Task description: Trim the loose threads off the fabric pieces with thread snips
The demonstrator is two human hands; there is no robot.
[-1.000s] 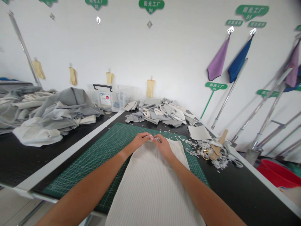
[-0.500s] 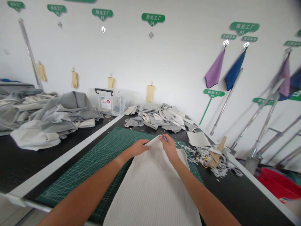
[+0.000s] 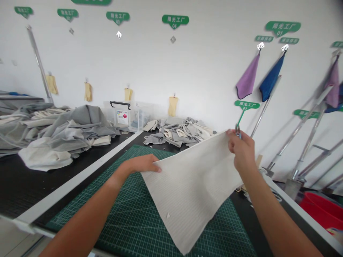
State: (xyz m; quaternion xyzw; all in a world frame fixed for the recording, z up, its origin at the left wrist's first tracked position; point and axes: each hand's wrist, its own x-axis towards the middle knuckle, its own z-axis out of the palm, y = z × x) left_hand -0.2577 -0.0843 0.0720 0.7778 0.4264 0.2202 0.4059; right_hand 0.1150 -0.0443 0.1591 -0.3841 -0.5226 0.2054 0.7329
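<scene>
A cream ribbed cloth [image 3: 187, 185] is stretched in the air above the green cutting mat [image 3: 125, 221]. My left hand [image 3: 142, 165] grips the cloth's left corner low over the mat, fingers closed on its edge. My right hand [image 3: 241, 148] is raised to the right and pinches the cloth's far corner. The tip of a small metal tool [image 3: 237, 129] sticks up from that fist.
Piles of grey and cream fabric [image 3: 59, 132] lie on the black table at left. Cut fabric pieces [image 3: 179, 132] are heaped behind the mat. A clear storage box [image 3: 125, 114] stands by the wall. A red tub [image 3: 321, 210] sits at lower right among leaning metal poles [image 3: 305, 150].
The cloth lay flat on the mat with both hands together at its far edge. My right hand has swung up and right, lifting and spreading the cloth; my left hand stayed low.
</scene>
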